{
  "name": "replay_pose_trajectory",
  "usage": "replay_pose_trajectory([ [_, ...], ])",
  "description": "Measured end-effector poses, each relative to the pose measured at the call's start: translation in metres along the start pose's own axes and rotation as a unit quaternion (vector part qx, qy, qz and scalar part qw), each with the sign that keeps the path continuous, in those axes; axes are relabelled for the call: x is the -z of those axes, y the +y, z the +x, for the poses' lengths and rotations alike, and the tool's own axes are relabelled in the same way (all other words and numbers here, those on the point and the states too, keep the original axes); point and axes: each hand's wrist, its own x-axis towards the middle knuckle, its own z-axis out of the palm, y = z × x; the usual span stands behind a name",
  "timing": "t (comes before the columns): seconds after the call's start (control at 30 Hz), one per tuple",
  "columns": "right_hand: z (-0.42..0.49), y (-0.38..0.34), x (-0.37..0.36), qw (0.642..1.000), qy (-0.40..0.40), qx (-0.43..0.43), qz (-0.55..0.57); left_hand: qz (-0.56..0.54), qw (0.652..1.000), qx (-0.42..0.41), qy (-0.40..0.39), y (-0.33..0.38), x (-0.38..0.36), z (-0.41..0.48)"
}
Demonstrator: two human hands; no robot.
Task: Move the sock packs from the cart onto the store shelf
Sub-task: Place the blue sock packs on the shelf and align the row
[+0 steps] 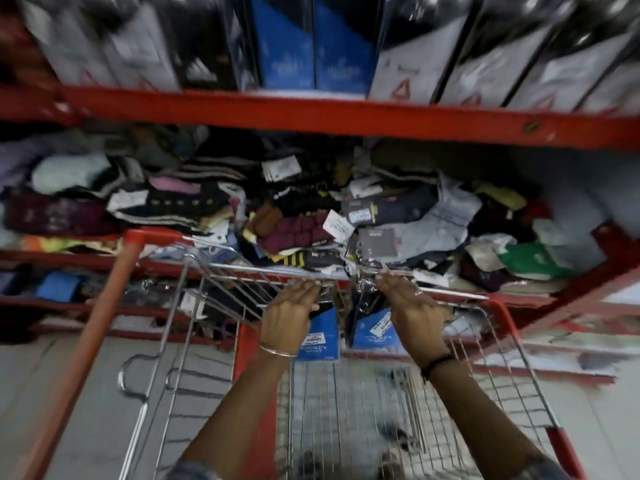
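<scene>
L hand [290, 308] and R hand [412, 303] each grip a blue-carded sock pack [320, 336] over wire cart [346, 410]. Shelf [311, 112] w/ jumbled socks just beyond. Frame blurred.

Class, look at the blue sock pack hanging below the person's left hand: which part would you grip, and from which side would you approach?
Grip the blue sock pack at its top edge, coming down from above. It hangs upright against the cart's front wire wall, its lower blue card end pointing down, so only the top is reachable; the left hand is already there.
</scene>
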Motion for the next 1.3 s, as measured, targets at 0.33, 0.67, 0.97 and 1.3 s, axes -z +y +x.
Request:
replay_pose_trajectory([
  [0.33,0.103,-0.019,0.098,0.964,0.241,0.112,-0.021,0.043,0.975,-0.075,0.207,0.011,0.136,0.084],
  [0.67,0.233,-0.046,0.166,0.904,0.382,0.185,-0.048,0.103,0.921,-0.147,0.344,0.005,0.249,0.196],
  [0.97,0.324,-0.039,0.163,0.896,0.384,0.193,-0.113,0.104,0.921,-0.165,0.338,-0.019,0.249,0.276],
  [1.3,0.367,-0.033,0.132,0.879,0.419,0.193,-0.120,0.113,0.937,-0.134,0.303,-0.041,0.222,0.317],
])
